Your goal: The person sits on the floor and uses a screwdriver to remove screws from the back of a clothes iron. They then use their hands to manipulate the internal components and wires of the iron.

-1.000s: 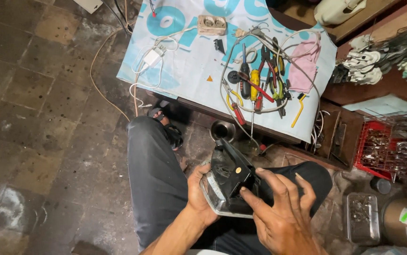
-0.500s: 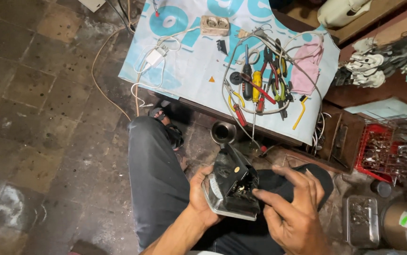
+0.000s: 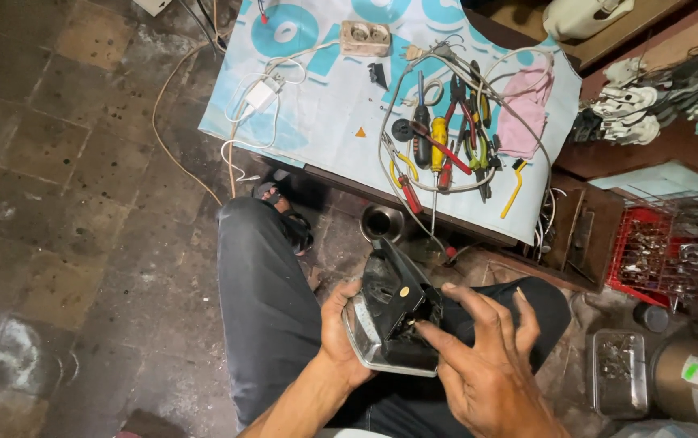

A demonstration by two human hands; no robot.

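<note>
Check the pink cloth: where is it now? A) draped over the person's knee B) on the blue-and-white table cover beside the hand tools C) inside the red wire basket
B: the pink cloth lies on the table cover, right of the pliers and screwdrivers.

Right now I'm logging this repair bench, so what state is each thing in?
Clothes iron: on the lap, tilted, black body opened.
Left hand: gripping the iron's metal soleplate edge.
Right hand: open, fingertips at the iron's rear.
Hand tools: lying loose on the table.
Pink cloth: crumpled.
Clear plastic box: on the floor.
</note>
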